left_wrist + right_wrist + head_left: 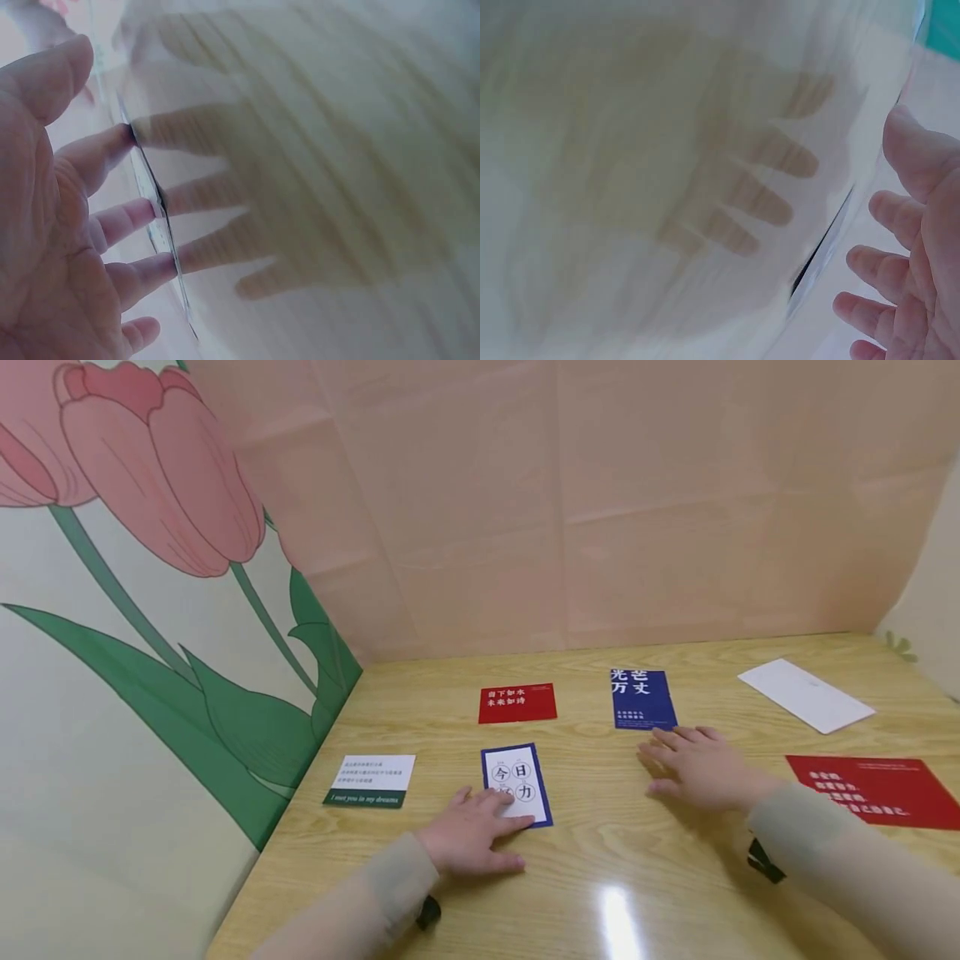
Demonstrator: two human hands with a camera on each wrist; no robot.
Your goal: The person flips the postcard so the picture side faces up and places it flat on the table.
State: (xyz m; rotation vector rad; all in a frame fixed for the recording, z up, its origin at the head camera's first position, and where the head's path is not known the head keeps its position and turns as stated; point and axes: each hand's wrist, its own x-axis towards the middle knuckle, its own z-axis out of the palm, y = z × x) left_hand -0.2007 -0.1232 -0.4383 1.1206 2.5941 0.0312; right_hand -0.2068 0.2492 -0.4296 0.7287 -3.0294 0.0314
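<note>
In the head view my left hand (468, 835) lies palm down over the lower left part of a white card with a blue border (517, 760). The left wrist view shows its spread fingertips touching the card (161, 202), seen edge-on. My right hand (693, 768) is held just below a blue card with white characters (645, 697), fingers spread and nothing in them. In the right wrist view a gap shows between the right fingers (881, 274) and the table, with a thin card edge (821, 247) beyond.
A white-and-green card (371, 779) lies on the left and a red card (517, 703) behind the bordered one. Further right are a plain white card (806, 695) and a larger red card (900, 789), partly behind the right sleeve. A pink backdrop (562, 510) borders the wooden table (585, 843).
</note>
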